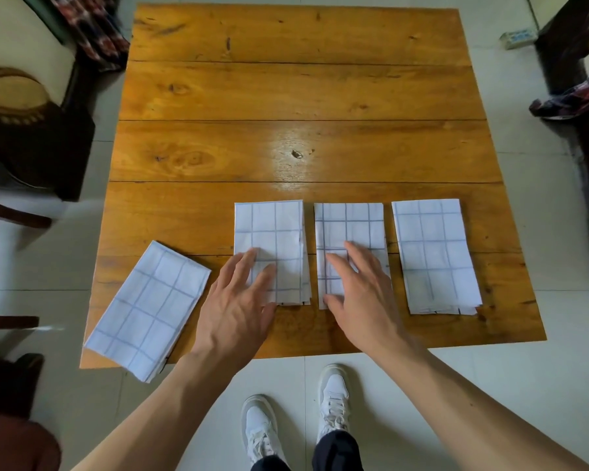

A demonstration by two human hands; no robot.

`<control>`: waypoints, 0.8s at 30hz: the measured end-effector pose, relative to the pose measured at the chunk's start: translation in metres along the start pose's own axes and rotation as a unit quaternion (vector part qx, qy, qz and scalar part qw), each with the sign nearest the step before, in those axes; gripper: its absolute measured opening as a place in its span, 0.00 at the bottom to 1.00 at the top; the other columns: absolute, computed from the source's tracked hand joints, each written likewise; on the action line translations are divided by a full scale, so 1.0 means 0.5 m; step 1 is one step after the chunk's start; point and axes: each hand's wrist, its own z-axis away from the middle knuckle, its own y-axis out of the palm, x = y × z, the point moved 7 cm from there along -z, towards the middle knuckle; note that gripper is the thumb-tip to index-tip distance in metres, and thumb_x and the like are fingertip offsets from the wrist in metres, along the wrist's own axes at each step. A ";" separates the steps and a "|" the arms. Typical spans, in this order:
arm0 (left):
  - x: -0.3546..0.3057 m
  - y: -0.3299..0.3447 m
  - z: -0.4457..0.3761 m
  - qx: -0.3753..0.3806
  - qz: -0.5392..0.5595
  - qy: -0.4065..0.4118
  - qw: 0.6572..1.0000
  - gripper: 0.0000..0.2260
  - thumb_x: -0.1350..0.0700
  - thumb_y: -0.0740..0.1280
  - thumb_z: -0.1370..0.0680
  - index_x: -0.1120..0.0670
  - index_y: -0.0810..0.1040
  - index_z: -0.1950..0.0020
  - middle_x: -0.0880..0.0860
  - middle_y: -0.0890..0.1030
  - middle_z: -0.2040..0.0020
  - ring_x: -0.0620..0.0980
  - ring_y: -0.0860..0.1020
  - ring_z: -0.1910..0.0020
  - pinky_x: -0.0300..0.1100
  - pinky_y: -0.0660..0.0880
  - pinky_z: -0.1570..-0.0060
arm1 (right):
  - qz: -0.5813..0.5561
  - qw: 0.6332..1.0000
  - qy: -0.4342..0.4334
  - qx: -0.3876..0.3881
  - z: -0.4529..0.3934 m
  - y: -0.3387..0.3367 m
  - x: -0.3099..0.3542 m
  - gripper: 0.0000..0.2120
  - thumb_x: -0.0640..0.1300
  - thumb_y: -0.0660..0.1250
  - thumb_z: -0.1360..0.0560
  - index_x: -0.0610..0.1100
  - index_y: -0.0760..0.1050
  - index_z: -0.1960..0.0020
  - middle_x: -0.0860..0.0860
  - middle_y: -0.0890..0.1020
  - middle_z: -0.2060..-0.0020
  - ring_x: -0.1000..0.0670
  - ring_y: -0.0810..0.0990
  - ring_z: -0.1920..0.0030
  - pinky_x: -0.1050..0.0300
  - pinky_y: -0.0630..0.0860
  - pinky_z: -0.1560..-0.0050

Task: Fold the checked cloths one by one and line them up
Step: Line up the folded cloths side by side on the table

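Several folded white cloths with thin blue checks lie along the near side of a wooden table. Three stand upright in a row: a left cloth, a middle cloth and a right cloth. Another folded cloth lies tilted at the near left corner, its lower end over the table edge. My left hand rests flat with straight fingers on the lower left part of the left cloth. With its fingers spread and flat, my right hand covers the lower half of the middle cloth.
Dark wooden chairs stand to the left of the table, one with a brown bag on it. Dark furniture with a patterned garment runs along the right. A small box lies on the tiled floor at the far right. My white shoes are below the table edge.
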 end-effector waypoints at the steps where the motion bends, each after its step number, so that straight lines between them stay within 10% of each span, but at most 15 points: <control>1: 0.002 0.000 0.001 0.001 0.003 0.001 1.000 0.27 0.46 0.70 0.23 0.48 0.68 0.26 0.55 0.63 0.22 0.58 0.60 0.23 0.53 0.68 0.30 | 0.001 1.000 0.001 0.000 0.000 0.000 -0.001 0.31 0.46 0.73 0.26 0.50 0.67 0.27 0.48 0.63 0.24 0.47 0.59 0.24 0.48 0.65 0.27; 24: 0.159 -0.095 0.083 -0.110 0.075 -0.026 0.991 0.21 0.46 0.63 0.21 0.50 0.72 0.29 0.55 0.72 0.28 0.57 0.68 0.29 0.56 0.71 0.34 | -0.040 0.990 -0.131 -0.026 0.028 0.039 0.236 0.22 0.49 0.69 0.24 0.48 0.72 0.31 0.48 0.70 0.30 0.48 0.67 0.29 0.52 0.68 0.32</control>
